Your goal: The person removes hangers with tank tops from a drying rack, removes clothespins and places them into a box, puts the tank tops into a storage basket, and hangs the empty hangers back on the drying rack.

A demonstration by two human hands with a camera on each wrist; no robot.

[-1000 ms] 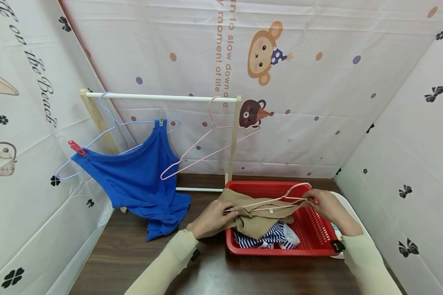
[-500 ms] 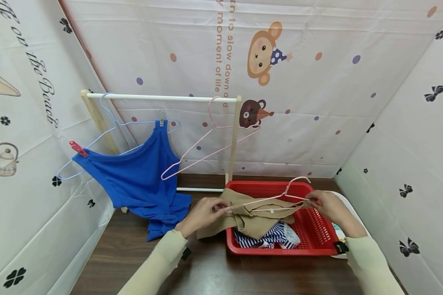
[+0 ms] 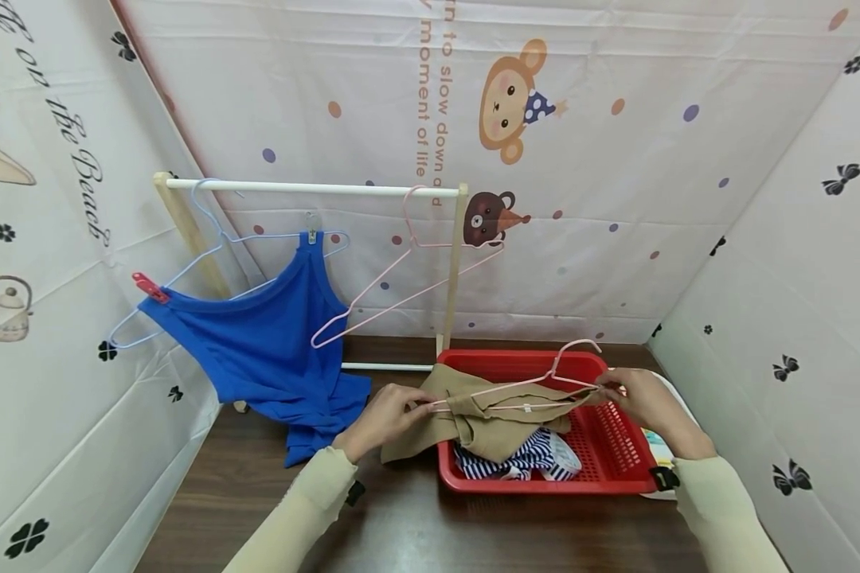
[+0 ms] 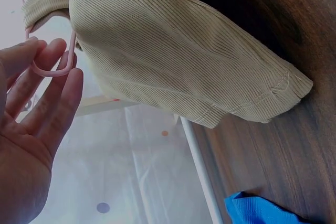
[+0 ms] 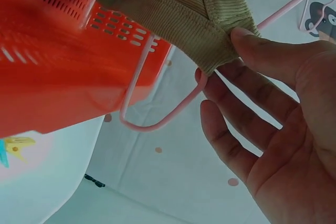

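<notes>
left hand (image 3: 384,419) pinches near end of pink hanger (image 3: 553,371), farther left than a second ago | right hand (image 3: 641,398) pinches corner of tan garment (image 3: 484,431) at hanger's other end | garment over red basket (image 3: 545,485), now spread past its left side | hook end higher

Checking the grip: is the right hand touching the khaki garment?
Yes, in the right wrist view the right hand has its thumb on the khaki garment.
</notes>
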